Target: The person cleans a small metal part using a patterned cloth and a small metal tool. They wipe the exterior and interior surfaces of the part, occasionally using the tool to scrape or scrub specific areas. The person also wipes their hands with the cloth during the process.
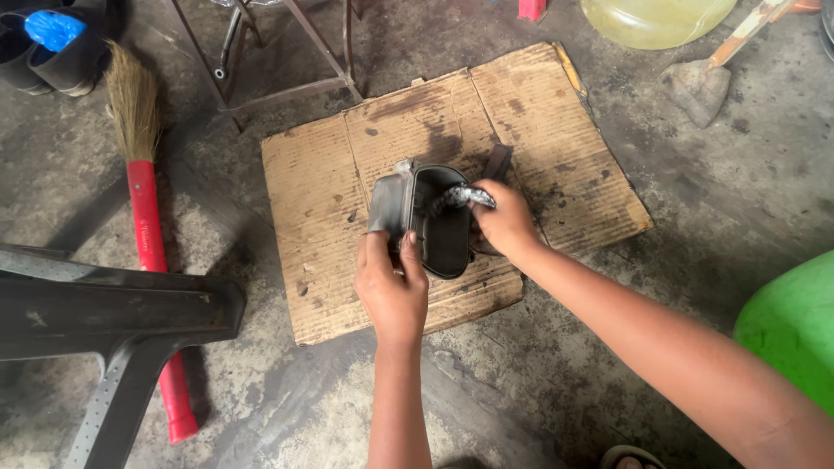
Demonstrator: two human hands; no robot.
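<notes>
My left hand [392, 282] grips the near edge of a dark, grey metal housing part [426, 217], holding it upright over a stained sheet of cardboard [330, 174] on the concrete floor. My right hand [506, 221] is closed on a crumpled dark wad [469, 197], rag or scrubber I cannot tell, pressed into the hollow inside of the part. A dark flat strip [498, 161] lies on the cardboard just beyond my right hand.
A red-handled straw broom [148, 234] lies at the left. A dark plastic chair [113, 321] stands at lower left, a metal frame [287, 61] beyond the cardboard. A yellowish container [656, 19], a trowel-like tool [699, 82] and a green object [795, 330] are at the right.
</notes>
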